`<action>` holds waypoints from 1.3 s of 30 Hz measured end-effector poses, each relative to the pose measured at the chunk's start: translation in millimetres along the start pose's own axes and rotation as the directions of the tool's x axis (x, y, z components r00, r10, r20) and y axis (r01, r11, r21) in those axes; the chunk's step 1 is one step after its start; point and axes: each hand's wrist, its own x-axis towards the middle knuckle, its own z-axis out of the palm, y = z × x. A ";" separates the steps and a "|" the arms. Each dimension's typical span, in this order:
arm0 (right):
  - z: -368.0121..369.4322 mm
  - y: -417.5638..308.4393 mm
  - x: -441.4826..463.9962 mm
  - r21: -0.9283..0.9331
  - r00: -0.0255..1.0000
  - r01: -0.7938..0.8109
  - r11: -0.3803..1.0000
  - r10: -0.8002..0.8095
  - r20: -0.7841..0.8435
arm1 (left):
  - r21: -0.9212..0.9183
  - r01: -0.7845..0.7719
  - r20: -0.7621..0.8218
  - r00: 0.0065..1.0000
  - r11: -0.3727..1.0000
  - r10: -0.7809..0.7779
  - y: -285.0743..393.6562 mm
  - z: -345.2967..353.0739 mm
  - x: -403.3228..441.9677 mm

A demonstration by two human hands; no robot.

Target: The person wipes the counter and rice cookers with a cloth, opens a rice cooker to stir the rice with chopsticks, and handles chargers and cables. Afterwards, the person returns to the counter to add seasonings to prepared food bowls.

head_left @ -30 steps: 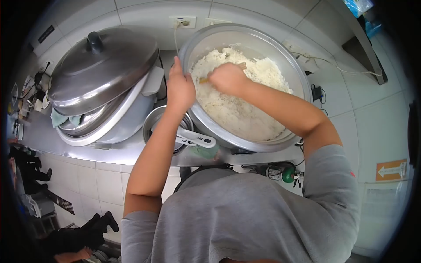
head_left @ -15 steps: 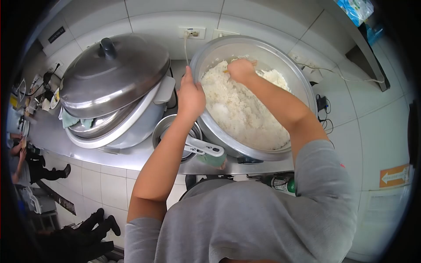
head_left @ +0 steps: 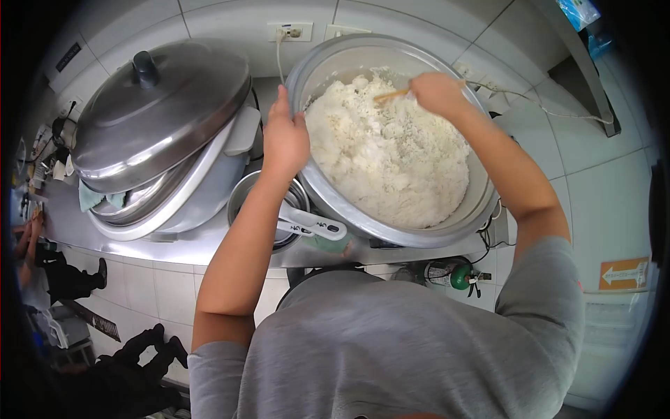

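Observation:
A large metal pot [head_left: 394,239], tilted in my view, holds a heap of cooked white rice [head_left: 391,160]. My right hand [head_left: 437,94] is closed around a wooden paddle [head_left: 392,95] at the far right part of the rice. Its light-brown shaft points left, and its end sits in the rice, so its shape cannot be made out. My left hand [head_left: 286,143] lies against the pot's left rim, fingers stretched upward along its outside. Below that forearm, a small metal pot [head_left: 237,202] holds white-handled utensils [head_left: 321,227].
Left on the steel counter [head_left: 188,253] stands a big container [head_left: 202,202] under a domed metal lid [head_left: 167,112]. A cord [head_left: 280,63] runs from a wall outlet behind my left hand. People's legs [head_left: 157,346] show at lower left; a green cylinder [head_left: 460,276] is below the counter.
My right hand has moved right and slightly up with the paddle, showing more of its shaft. The rice surface looks turned over and clumpier. My left hand stays at the rim.

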 end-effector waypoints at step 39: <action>37.4 44.5 -128.4 -0.205 0.888 0.007 0.979 0.088 0.452 | 0.236 -0.765 0.476 0.628 0.599 0.616 53.8 15.2 -119.6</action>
